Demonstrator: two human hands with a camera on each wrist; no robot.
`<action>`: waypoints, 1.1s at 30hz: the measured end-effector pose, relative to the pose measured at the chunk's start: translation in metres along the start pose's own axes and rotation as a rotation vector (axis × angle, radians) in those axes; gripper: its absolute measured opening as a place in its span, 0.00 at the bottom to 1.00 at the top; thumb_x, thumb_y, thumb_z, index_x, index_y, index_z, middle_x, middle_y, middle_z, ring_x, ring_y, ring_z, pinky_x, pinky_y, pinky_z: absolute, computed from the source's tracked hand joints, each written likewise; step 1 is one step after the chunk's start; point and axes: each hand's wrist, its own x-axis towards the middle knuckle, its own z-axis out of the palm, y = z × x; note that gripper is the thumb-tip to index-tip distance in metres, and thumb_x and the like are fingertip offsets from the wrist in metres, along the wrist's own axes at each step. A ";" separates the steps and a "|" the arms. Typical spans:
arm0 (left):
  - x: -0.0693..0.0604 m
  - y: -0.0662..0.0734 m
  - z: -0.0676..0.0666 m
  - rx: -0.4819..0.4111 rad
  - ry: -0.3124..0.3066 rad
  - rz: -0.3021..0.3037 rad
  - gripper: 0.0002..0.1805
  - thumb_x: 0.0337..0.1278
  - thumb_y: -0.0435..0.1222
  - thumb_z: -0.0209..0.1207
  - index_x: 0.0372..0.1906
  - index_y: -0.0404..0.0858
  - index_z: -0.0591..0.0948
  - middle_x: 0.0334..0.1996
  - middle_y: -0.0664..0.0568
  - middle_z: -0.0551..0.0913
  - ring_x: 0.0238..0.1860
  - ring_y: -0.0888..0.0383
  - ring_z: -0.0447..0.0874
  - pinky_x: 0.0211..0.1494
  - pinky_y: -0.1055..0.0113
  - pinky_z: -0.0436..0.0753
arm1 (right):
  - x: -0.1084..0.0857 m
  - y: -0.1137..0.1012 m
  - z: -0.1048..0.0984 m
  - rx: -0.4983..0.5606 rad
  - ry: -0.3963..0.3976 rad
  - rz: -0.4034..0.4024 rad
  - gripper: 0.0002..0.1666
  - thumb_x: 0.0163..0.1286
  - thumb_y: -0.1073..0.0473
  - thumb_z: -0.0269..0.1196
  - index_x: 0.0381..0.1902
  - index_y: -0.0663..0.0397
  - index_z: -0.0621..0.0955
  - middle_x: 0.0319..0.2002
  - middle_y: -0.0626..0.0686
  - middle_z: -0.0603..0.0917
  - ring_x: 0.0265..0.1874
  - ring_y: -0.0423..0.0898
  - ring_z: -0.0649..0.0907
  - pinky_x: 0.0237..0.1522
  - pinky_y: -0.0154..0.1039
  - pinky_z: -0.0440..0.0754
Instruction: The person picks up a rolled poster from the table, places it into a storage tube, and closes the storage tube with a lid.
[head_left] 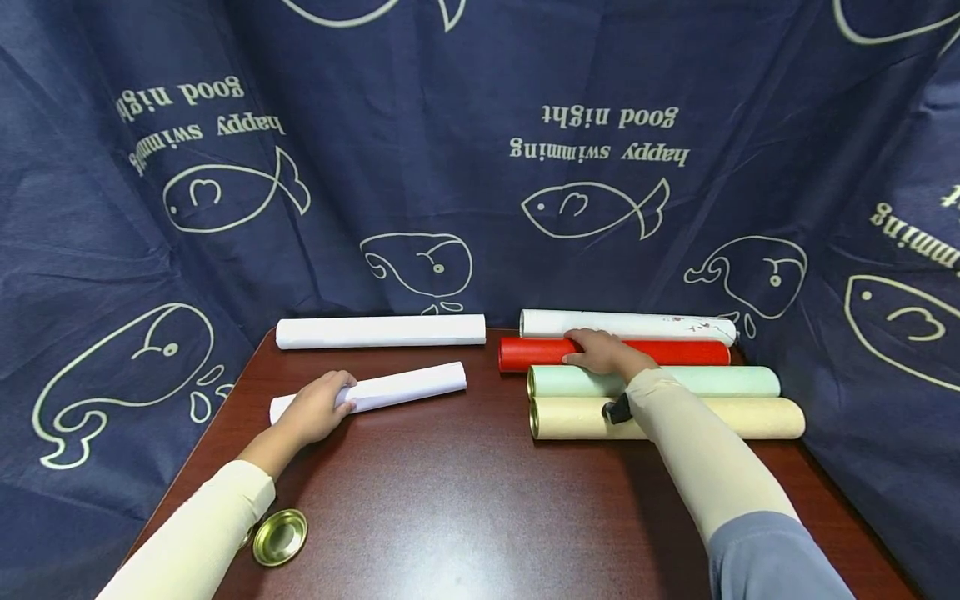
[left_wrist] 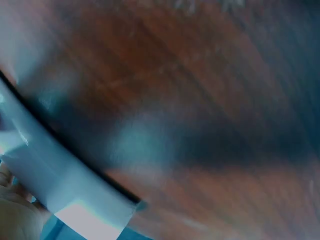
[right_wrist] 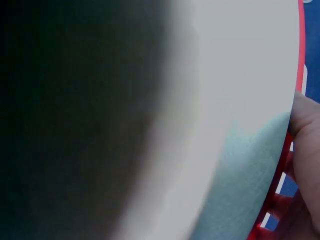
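Note:
My left hand grips a rolled sheet of white paper near its left half. The same paper roll and part of that hand fill the lower left of the left wrist view. On the right, my right hand holds a red tube from above. In the right wrist view the thumb and fingers lie on the tube's far edge. The pale green tube and the cream tube lie in front of it, under my forearm.
Behind the red tube lies a white tube with a blossom print. Another white paper roll rests at the back left. A gold metal lid sits near my left forearm, a second partly hidden. A blue curtain surrounds the brown table.

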 end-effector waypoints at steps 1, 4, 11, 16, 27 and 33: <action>0.000 0.000 0.000 -0.005 0.003 -0.002 0.15 0.60 0.32 0.66 0.49 0.33 0.77 0.48 0.40 0.81 0.52 0.41 0.80 0.55 0.43 0.75 | 0.000 -0.001 -0.001 -0.011 -0.005 -0.010 0.32 0.74 0.51 0.60 0.66 0.67 0.70 0.62 0.67 0.75 0.62 0.67 0.73 0.63 0.63 0.66; -0.001 0.001 0.001 -0.017 0.014 -0.001 0.15 0.59 0.31 0.66 0.49 0.33 0.77 0.47 0.39 0.81 0.52 0.40 0.80 0.54 0.43 0.75 | 0.002 -0.005 -0.004 -0.035 -0.021 -0.047 0.31 0.73 0.54 0.61 0.66 0.69 0.70 0.61 0.68 0.75 0.61 0.66 0.73 0.64 0.60 0.67; 0.000 -0.001 0.002 -0.003 0.007 0.005 0.15 0.59 0.32 0.66 0.49 0.34 0.76 0.49 0.39 0.81 0.53 0.40 0.80 0.54 0.43 0.75 | 0.015 -0.013 -0.007 -0.091 -0.058 -0.115 0.30 0.65 0.60 0.68 0.62 0.67 0.74 0.53 0.64 0.80 0.54 0.61 0.78 0.61 0.53 0.71; 0.000 -0.001 0.003 -0.001 0.012 0.008 0.15 0.59 0.31 0.66 0.48 0.34 0.76 0.48 0.39 0.81 0.52 0.40 0.80 0.53 0.43 0.76 | 0.027 -0.013 -0.001 -0.123 -0.039 -0.128 0.32 0.57 0.61 0.70 0.59 0.64 0.76 0.46 0.60 0.82 0.46 0.57 0.80 0.55 0.52 0.74; -0.003 0.000 0.002 0.011 0.023 0.011 0.16 0.59 0.33 0.67 0.50 0.34 0.77 0.48 0.40 0.81 0.52 0.41 0.80 0.54 0.42 0.76 | 0.025 -0.026 0.000 -0.090 0.098 -0.108 0.37 0.52 0.56 0.75 0.59 0.53 0.74 0.48 0.59 0.77 0.45 0.60 0.79 0.55 0.64 0.70; -0.008 -0.003 0.006 0.010 0.075 0.052 0.17 0.59 0.34 0.67 0.52 0.35 0.79 0.50 0.42 0.82 0.54 0.42 0.80 0.54 0.40 0.75 | 0.021 -0.028 -0.001 -0.022 0.172 -0.166 0.42 0.51 0.56 0.77 0.63 0.52 0.73 0.50 0.61 0.74 0.47 0.60 0.77 0.57 0.58 0.70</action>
